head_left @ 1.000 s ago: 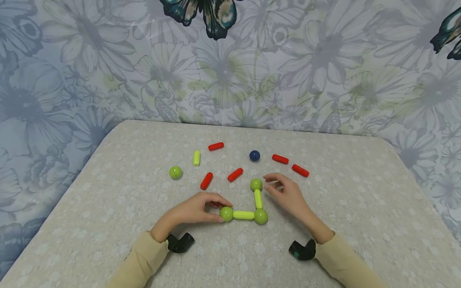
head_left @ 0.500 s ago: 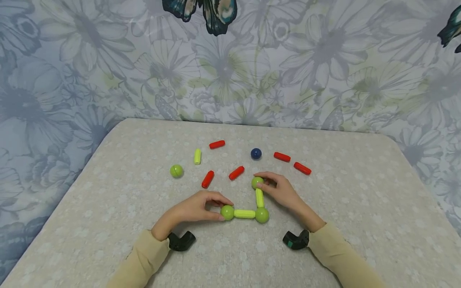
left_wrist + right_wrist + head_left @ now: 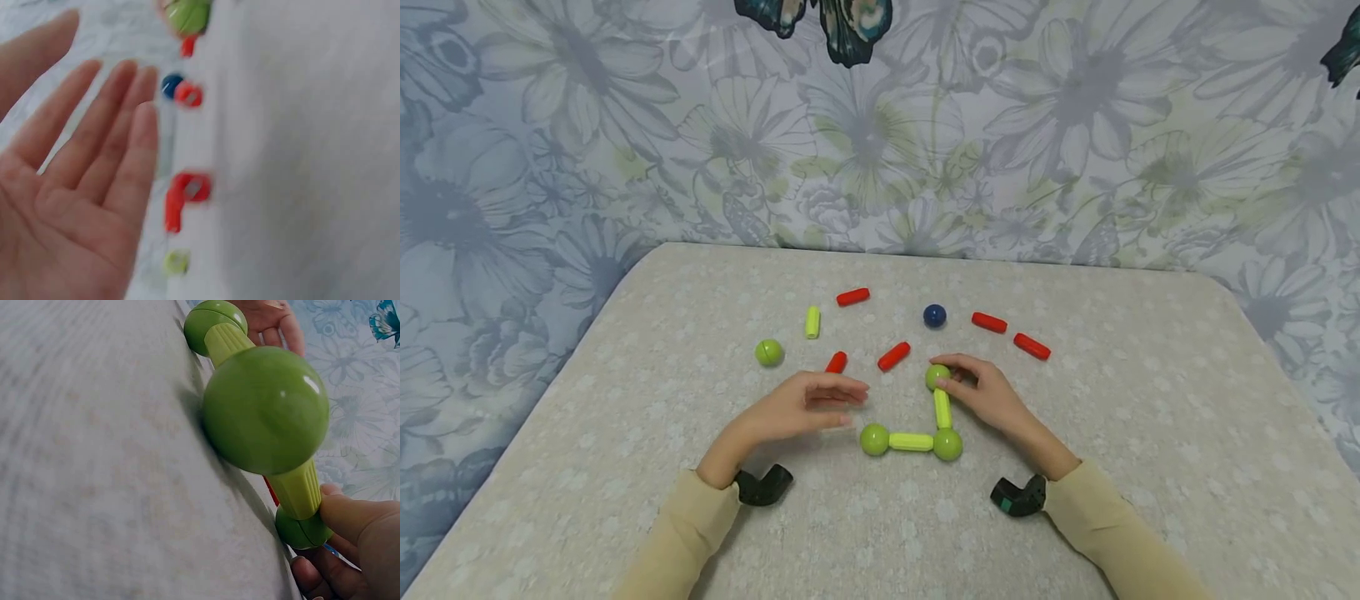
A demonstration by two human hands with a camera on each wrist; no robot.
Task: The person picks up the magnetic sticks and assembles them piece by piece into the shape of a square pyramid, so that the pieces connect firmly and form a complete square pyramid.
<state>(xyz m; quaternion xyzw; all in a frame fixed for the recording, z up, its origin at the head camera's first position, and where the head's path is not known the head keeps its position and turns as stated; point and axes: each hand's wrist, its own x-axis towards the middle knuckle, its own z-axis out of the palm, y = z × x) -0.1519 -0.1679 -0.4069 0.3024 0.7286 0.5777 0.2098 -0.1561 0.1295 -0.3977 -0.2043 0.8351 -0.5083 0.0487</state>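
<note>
An L-shaped piece made of green balls and yellow-green rods lies on the table, its corner ball (image 3: 947,444) at the lower right. My right hand (image 3: 992,397) pinches the far end ball (image 3: 937,377) between thumb and fingers; the right wrist view shows the thumb (image 3: 350,515) against that end. Above and left of the near-left end ball (image 3: 874,439), my left hand (image 3: 797,406) hovers with nothing in it, fingers extended. In the left wrist view its palm (image 3: 69,231) shows bare. A red rod (image 3: 837,362) is partly hidden behind the left hand.
A loose green ball (image 3: 769,352) and a yellow-green rod (image 3: 812,322) lie to the left. Farther back are a dark blue ball (image 3: 935,316) and several red rods, one (image 3: 894,357) nearer the middle. A flowered wall covering stands behind the table.
My right hand has moved left and taken hold of the far end ball. My left hand has let go of the near-left ball and moved up and left from it.
</note>
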